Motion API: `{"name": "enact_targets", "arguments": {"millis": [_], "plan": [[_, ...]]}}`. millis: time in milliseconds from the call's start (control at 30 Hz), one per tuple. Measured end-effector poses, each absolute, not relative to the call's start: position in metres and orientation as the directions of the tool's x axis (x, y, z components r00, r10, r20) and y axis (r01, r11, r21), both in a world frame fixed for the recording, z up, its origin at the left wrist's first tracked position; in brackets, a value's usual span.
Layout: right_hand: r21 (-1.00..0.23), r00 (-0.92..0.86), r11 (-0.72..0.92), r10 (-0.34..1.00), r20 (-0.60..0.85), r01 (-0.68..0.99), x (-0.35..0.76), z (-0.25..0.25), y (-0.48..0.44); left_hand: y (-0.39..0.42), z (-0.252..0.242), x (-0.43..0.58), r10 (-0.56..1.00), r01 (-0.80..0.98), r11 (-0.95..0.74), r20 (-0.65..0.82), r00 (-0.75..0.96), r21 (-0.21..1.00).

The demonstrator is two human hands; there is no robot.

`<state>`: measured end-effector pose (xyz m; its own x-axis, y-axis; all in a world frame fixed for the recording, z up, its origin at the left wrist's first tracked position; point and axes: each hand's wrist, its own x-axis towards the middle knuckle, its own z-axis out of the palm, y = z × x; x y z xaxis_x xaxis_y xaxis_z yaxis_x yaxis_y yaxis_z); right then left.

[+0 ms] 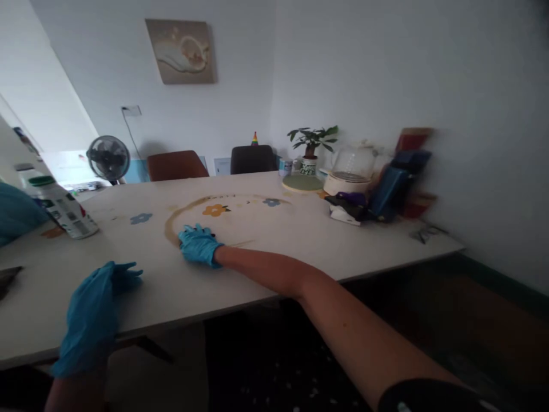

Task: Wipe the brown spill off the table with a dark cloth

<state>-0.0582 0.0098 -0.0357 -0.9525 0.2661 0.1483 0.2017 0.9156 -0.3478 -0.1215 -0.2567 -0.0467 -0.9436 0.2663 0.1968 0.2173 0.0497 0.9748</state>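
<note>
My left hand (96, 306), in a blue disposable glove, hovers by the front edge of the white table (171, 297). Its fingers point right, stretched out, with nothing visible in them. Farther in, my right hand (198, 245), gloved alike, rests palm down on the tabletop, fingers somewhat spread. It covers part of a printed tan ring, just below an orange flower print (215, 210). Small dark spots show by its fingers; whether they are print or an object is unclear. Anything under the palm is hidden. Left of both hands stands a white bottle with a green cap (68, 209).
A second bottle (26, 171) stands behind the first. To the right are a potted plant (309, 163), a round green mat (302, 183), a clear-topped appliance (349, 177) and a blurred blue object (390, 191). Chairs (176, 165) and a fan (108, 158) are beyond the table.
</note>
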Motion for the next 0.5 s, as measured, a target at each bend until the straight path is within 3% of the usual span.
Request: {"name": "enact_targets", "arguments": {"millis": [200, 500], "plan": [[-0.355, -0.983, 0.931, 0.131, 0.125, 0.079, -0.131, -0.025, 0.002, -0.258, -0.032, -0.101, 0.201, 0.161, 0.038, 0.150, -0.968, 0.986], [-0.338, -0.992, 0.934, 0.126, 0.021, 0.111, -0.185, -0.002, 0.041, -0.276, -0.064, -0.109, 0.200, 0.113, 0.166, 0.079, -0.977, 0.980]]}}
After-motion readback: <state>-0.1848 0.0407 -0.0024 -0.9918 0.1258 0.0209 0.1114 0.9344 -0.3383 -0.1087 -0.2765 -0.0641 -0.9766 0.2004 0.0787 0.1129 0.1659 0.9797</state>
